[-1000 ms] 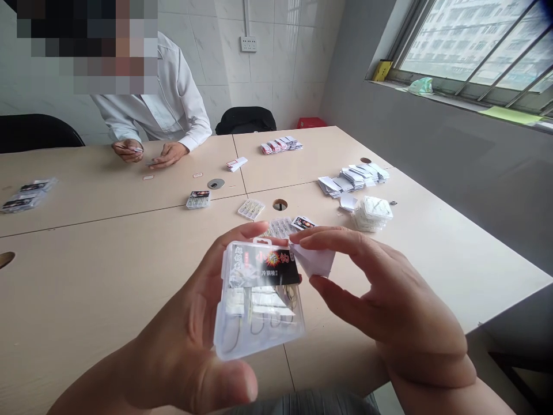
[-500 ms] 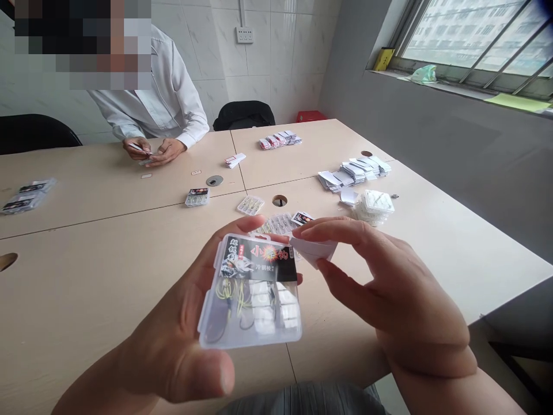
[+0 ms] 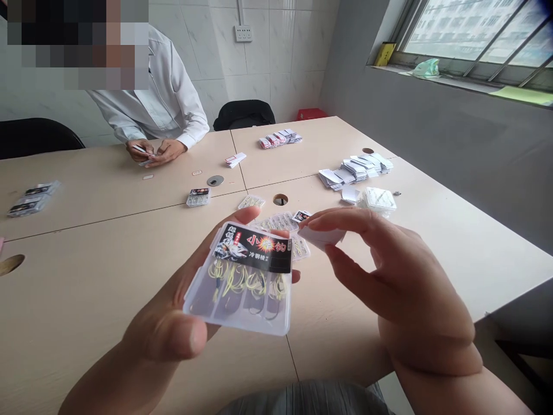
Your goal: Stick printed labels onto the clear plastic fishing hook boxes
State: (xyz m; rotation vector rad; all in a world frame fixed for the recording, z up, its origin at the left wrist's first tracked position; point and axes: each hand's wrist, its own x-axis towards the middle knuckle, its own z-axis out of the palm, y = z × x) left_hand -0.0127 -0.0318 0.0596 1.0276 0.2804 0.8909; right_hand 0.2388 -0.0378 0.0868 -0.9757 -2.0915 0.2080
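A clear plastic box of fish hooks [image 3: 246, 297] with yellow-green line rests in my left hand [image 3: 173, 317], tilted toward me. Its black label card lies across the upper part, under the lid. My left fingers are behind the box and the thumb is at its lower left corner. To the right of the box, my right hand [image 3: 380, 265] pinches a small white paper card [image 3: 322, 237] between thumb and fingers. The card is apart from the box and partly hidden by the fingers. Just beyond my hands lie open hook trays [image 3: 280, 222] and a black label card [image 3: 301, 216].
Stacks of white cards [image 3: 356, 171] and clear boxes [image 3: 378, 200] stand at the right. Further back lie red-edged cards [image 3: 279, 139]. A filled hook box [image 3: 199, 197] sits mid-table, and packed boxes [image 3: 32, 200] at the left. Across the table, a person's hands [image 3: 158, 153] hold small cards.
The hook box has shifted slightly left and tilted, so the window glare is gone and its hooks show clearly. My right hand has moved a little right with the white card.
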